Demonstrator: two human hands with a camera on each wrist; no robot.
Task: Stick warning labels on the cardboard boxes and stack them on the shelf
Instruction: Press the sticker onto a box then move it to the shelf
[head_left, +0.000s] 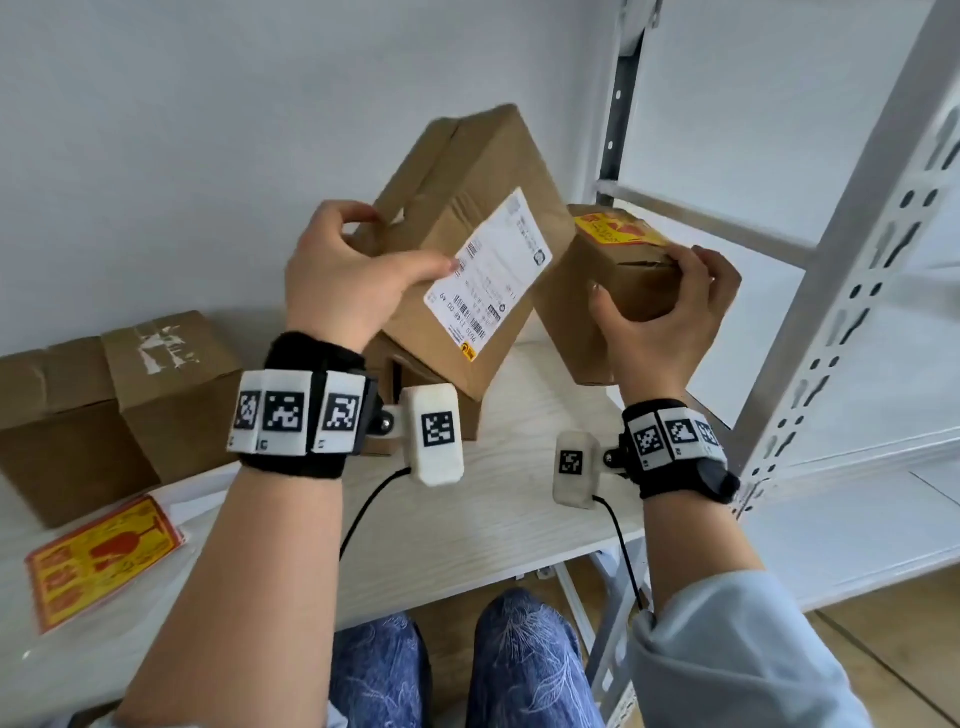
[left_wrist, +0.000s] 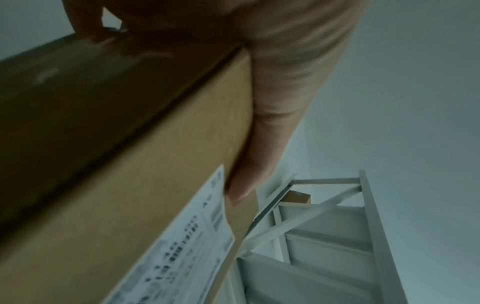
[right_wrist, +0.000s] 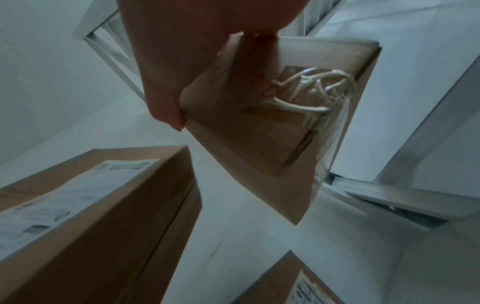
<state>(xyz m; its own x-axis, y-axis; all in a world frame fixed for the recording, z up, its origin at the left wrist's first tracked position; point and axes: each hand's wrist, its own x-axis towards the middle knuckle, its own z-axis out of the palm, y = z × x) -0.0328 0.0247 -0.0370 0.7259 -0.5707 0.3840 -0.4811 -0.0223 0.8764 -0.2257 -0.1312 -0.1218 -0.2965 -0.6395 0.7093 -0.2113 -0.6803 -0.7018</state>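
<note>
A large cardboard box (head_left: 467, 171) with a white shipping label (head_left: 491, 270) is lifted and tilted above the table. My left hand (head_left: 400, 241) grips its near corner, and the thumb (left_wrist: 270, 123) lies along the labelled side. To its right, a smaller cardboard box (head_left: 587, 312) carries a yellow and red warning label (head_left: 618, 231) on top. My right hand (head_left: 647, 275) grips it by its near right corner and holds it in the air. Its underside (right_wrist: 259, 133) shows in the right wrist view, with the large box (right_wrist: 103, 205) beside it.
The white table (head_left: 493, 519) bears two brown boxes (head_left: 104, 405) at the left and another box (head_left: 415, 379) under the lifted one. A sheet of yellow warning labels (head_left: 101, 556) lies at the front left. The white metal shelf (head_left: 857, 260) stands to the right.
</note>
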